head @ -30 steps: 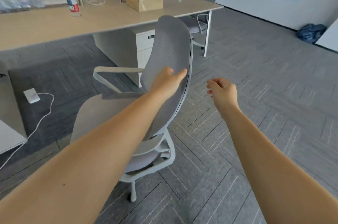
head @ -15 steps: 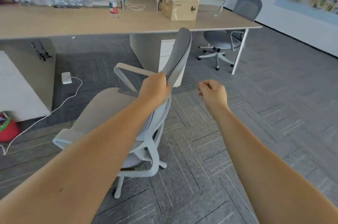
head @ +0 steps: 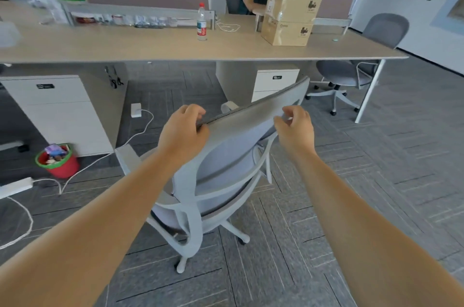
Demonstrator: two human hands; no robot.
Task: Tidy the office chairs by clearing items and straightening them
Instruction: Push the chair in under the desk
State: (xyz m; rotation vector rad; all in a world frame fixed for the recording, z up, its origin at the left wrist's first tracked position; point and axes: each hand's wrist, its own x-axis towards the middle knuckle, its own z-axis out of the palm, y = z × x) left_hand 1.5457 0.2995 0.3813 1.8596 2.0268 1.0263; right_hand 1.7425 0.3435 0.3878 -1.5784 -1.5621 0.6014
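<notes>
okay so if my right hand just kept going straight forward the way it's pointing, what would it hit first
The right hand would meet the top edge of the chair backrest almost at once; its curled fingers sit right at that rim. Whether they already touch is unclear. Beyond lies the desk.

Both forearms bare, no sleeves; hands (head: pixel 184 131) bare, ungloved.
</notes>
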